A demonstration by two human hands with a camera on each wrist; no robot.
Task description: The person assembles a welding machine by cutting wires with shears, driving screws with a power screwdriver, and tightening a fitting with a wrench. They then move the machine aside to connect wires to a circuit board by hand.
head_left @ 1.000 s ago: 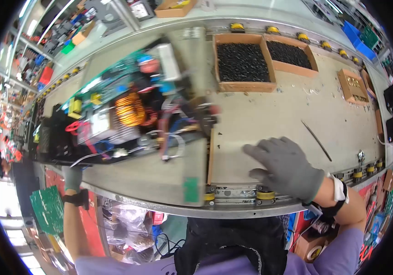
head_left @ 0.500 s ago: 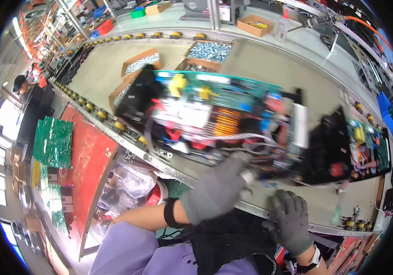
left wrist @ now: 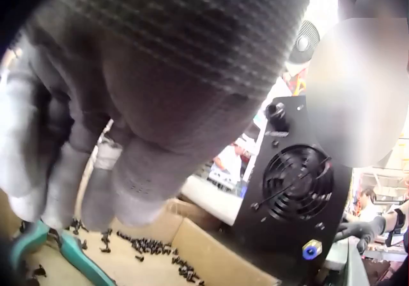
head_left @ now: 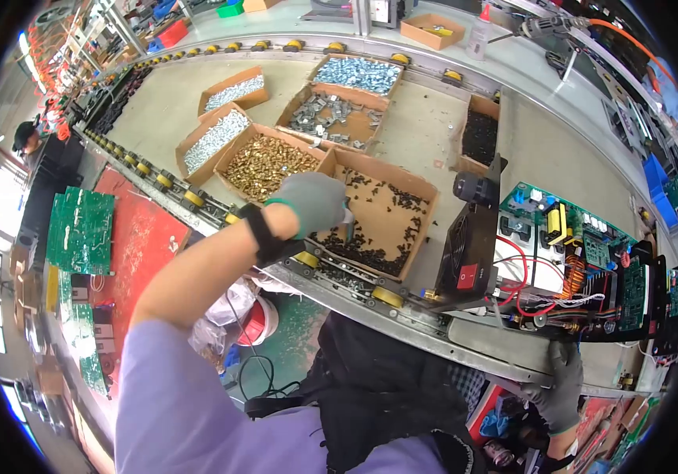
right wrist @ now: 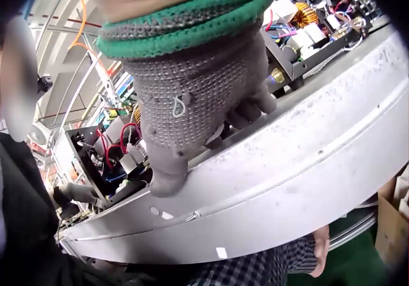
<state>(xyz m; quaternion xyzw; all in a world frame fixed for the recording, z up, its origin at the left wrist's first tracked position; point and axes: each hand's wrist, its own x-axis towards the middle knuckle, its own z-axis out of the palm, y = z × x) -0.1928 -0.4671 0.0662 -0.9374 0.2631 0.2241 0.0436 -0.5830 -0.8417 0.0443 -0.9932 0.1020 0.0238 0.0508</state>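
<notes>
now the left hand has moved off the circuit unit, at the table's right end, to a near-edge box, so work seems turned to screws; any pinch is hidden. the right hand, loosely bent, rests along that edge.

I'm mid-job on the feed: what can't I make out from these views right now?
- Left hand: in the left wrist view, its own fingers hide whether it pinches anything.
- Green-handled tool: left wrist view; one handle is cut off by the bottom edge.
- Black screws: head view; too small to tell the drive shape.
- Farther unit: head view; mostly hidden behind the nearer unit.
</notes>
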